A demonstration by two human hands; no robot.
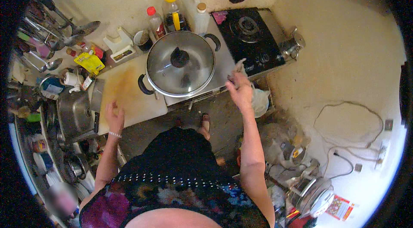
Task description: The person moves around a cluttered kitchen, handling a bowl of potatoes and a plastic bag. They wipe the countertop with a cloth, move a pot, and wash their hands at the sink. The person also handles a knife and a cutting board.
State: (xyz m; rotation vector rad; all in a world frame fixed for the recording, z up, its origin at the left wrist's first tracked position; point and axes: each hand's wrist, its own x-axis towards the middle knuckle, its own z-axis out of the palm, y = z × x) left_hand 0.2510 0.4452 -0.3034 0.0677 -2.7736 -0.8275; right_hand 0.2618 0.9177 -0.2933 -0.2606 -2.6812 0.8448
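Note:
My left hand (114, 117) hovers over or rests on the front left of a stained white cutting board (142, 108); its fingers are apart and nothing is in them. Beside it, a cleaver with a black handle (96, 122) lies along the board's left edge. My right hand (241, 91) is at the counter's front edge, below the induction cooktop (248, 34). Pale, limp plastic or cloth shows behind its fingers; whether they grip it is unclear. Between my hands stands a wide two-handled steel pot (167, 95) under a glass lid (161, 63) with a black knob.
A plastic bag (260, 102) hangs below the counter by my right wrist. Bottles (174, 11) line the wall behind the pot. A metal kettle (294, 44) stands right of the cooktop. Left are a steel sink (75, 112), a yellow pouch (89, 62) and hanging ladles (85, 28).

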